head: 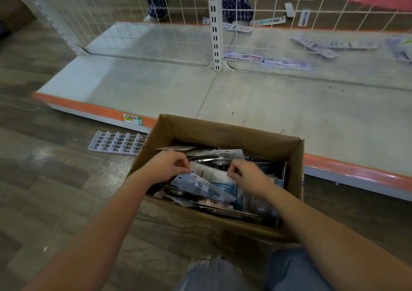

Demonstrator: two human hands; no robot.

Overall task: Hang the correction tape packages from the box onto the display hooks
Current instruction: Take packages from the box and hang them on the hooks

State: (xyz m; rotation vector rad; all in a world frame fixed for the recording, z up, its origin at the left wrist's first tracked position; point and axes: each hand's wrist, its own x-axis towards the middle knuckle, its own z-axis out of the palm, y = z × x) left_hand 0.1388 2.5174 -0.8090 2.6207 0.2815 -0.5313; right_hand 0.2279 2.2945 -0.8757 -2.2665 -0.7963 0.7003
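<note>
Correction tape packages (200, 185) lie in a loose jumble inside the open cardboard box (223, 132), which stands on the wood-pattern floor (55, 190) just in front of the shelf base. Both hands are down in the box over the pile. The left hand (165, 165), at the box's left side, has its fingers curled and pinches the left edge of a pale package (209, 172) lying on top; the right hand (247, 177), nearer the box's middle, has its fingers bent and pinches the same package's right edge. A bluish package lies tilted just below the two hands, nearer the box's near wall. Behind the box, the low shelf base (223, 90) with an orange front strip (89, 108) carries a white wire grid panel (178, 11) and a slotted white upright (214, 23). Left of the box, a clear plastic tray (117, 143) lies flat on the floor, touching the shelf's front edge. Far beyond the box, behind the grid, a few scattered packages (316, 45) lie on the rear shelf.
</note>
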